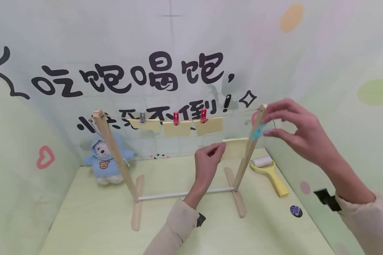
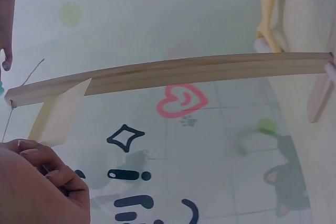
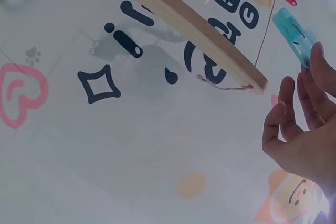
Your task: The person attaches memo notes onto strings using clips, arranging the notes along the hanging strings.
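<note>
My left hand (image 1: 208, 163) pinches a pale yellow paper note (image 1: 235, 148) by its left edge, in front of the rack's right post. In the left wrist view the note (image 2: 60, 114) slants up from the fingertips, close to the wooden post. Level with the post's top, my right hand (image 1: 303, 132) pinches a translucent blue clothespin (image 1: 257, 132) between thumb and fingers. The right wrist view shows this clothespin (image 3: 293, 34) beside the string, apart from it. Several yellow notes (image 1: 177, 129) hang along the string under a grey clip (image 1: 142, 118) and two red clips (image 1: 176, 118).
A wooden rack with a left post (image 1: 116, 156) and a white crossbar (image 1: 185, 194) stands on the table (image 1: 92, 219). Behind its left post sits a plush toy in blue (image 1: 105, 163). A yellow lint roller (image 1: 274, 177) and a dark round badge (image 1: 296, 211) lie at right.
</note>
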{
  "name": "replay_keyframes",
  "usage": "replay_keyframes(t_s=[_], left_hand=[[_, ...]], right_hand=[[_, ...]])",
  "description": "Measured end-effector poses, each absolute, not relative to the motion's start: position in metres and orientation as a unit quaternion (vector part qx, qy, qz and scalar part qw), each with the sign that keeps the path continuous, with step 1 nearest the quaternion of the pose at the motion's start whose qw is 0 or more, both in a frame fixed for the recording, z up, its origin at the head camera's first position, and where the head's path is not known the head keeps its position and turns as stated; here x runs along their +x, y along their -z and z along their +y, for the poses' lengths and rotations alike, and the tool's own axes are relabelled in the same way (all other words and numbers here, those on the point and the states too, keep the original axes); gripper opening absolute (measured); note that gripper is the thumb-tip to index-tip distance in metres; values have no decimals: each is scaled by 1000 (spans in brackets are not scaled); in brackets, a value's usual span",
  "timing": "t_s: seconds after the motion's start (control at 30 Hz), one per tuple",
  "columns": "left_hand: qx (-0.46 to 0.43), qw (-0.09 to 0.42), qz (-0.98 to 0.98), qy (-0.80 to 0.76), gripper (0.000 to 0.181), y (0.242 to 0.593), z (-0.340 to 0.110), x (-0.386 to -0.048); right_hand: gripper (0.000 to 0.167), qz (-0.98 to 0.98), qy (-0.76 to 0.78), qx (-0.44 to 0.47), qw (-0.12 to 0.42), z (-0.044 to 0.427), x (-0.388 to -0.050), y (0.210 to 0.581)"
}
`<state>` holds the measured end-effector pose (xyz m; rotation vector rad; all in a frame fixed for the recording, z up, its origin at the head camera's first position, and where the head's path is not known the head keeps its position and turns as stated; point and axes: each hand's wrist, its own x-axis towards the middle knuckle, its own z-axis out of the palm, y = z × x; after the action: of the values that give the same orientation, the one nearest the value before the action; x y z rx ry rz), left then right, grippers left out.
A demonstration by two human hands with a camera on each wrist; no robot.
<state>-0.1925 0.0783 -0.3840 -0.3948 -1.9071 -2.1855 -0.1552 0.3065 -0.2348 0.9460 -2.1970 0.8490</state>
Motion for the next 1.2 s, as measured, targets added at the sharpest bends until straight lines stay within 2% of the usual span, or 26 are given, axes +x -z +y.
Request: replay_keyframes(t_s=[0.07, 0.2, 0.3, 0.6, 1.2], left_hand=[[-139, 114, -632, 754, 21, 373, 78, -196], [-150, 116, -613, 767, 22, 356, 81, -201], [-152, 122, -610, 768, 21, 346, 84, -203], [-140, 111, -595, 783, 20, 332, 91, -205], [-141, 119, -593, 784, 22, 326, 94, -209]], right_hand=[[56, -832, -315, 354, 287, 301, -164, 220], [19, -849, -303, 333, 276, 293, -181, 197], [29, -860, -290, 320, 272, 287, -193, 187], [24, -868, -269, 344, 238, 282, -214, 174], [23, -870, -259, 369, 199, 278, -225, 180]])
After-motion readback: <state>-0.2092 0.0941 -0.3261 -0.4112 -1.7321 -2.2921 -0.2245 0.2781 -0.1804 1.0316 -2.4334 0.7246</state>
